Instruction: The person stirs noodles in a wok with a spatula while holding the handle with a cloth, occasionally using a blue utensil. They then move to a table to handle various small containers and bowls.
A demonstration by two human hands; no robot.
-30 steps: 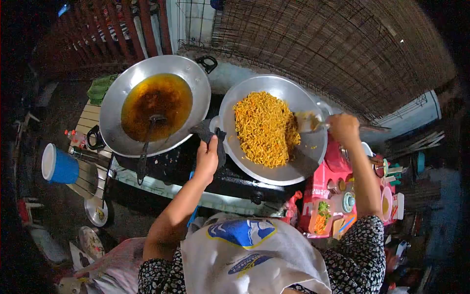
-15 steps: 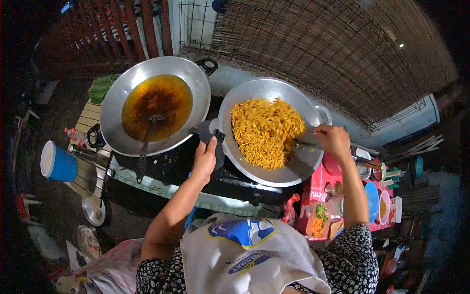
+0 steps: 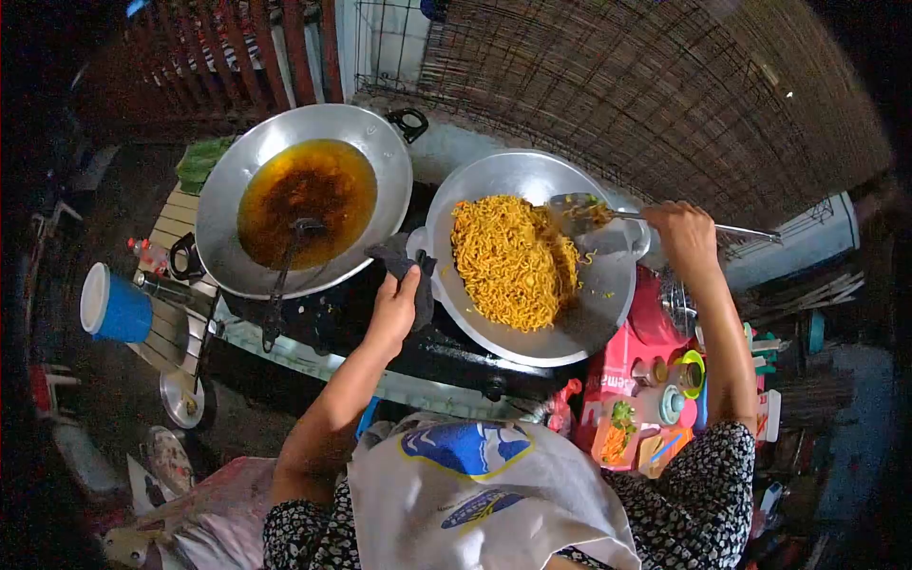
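Note:
Yellow noodles (image 3: 508, 271) are heaped in the left and middle of a metal wok (image 3: 603, 299). My left hand (image 3: 391, 313) is closed on a dark cloth (image 3: 424, 302) at the wok's left handle. My right hand (image 3: 686, 237) grips the handle of a metal spatula (image 3: 575, 217), beyond the wok's right rim. The spatula's blade is at the right edge of the heap, with some bits of food on it. Its handle end sticks out to the right past my fist.
Left of the noodles stands another wok (image 3: 214, 218) of brown-orange oil with a dark ladle (image 3: 281, 294) in it. A blue bucket (image 3: 123, 309) is farther left. On the right, a red-covered table (image 3: 617, 361) holds jars and a container of cut vegetables (image 3: 619, 432).
My right hand has moved right and up with the spatula, drawing its blade out of the noodles. The lifted noodles have settled into the heap. My left hand stays at the wok handle.

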